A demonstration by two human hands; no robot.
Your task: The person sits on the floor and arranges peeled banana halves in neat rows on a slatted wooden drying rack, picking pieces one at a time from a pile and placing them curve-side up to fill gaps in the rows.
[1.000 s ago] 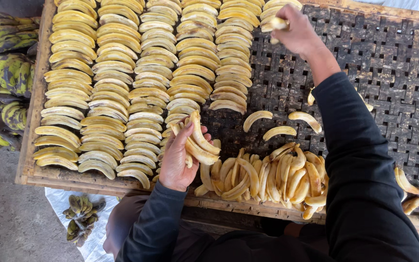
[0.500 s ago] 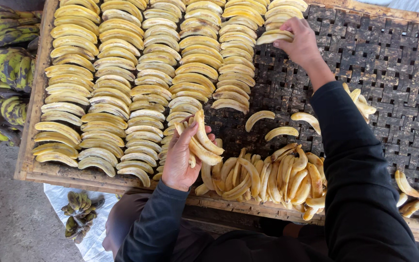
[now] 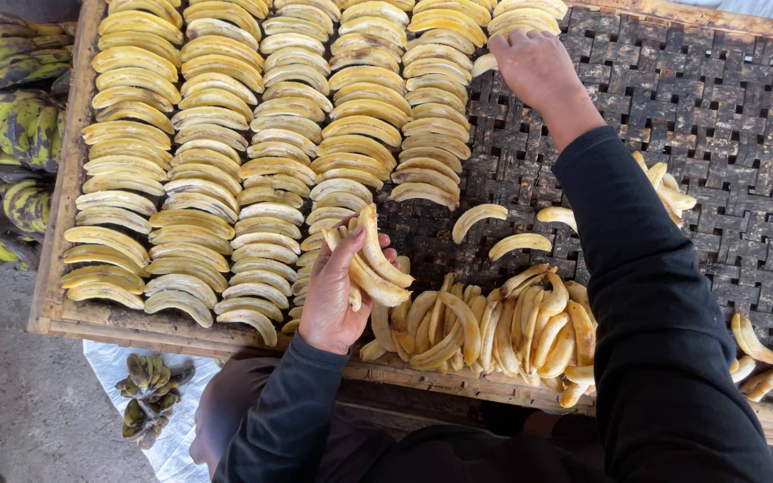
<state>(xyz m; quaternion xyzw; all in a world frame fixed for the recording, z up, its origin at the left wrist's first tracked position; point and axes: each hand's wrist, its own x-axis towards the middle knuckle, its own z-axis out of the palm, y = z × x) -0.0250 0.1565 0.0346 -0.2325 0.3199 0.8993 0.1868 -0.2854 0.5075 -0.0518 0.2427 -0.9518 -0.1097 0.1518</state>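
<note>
My left hand (image 3: 337, 295) grips a bunch of peeled yellow bananas (image 3: 370, 261) above the near edge of a dark woven drying rack (image 3: 726, 125). My right hand (image 3: 539, 67) reaches to the far side and presses a peeled banana (image 3: 485, 64) down at the end of the rightmost row. Several neat rows of peeled bananas (image 3: 225, 143) cover the left half of the rack. A loose pile of peeled bananas (image 3: 503, 326) lies by the near edge, between my arms. Two single bananas (image 3: 479, 217) lie just beyond the pile.
Unpeeled green-black banana bunches (image 3: 6, 116) are stacked left of the rack. Banana peels (image 3: 145, 402) lie on a white cloth below the rack's wooden frame (image 3: 127, 320). A few loose peeled bananas (image 3: 664, 188) and others (image 3: 756, 353) lie on the rack's right part.
My right hand has lowered a banana onto the far end of the rightmost row. My left hand has stayed put with its bunch.
</note>
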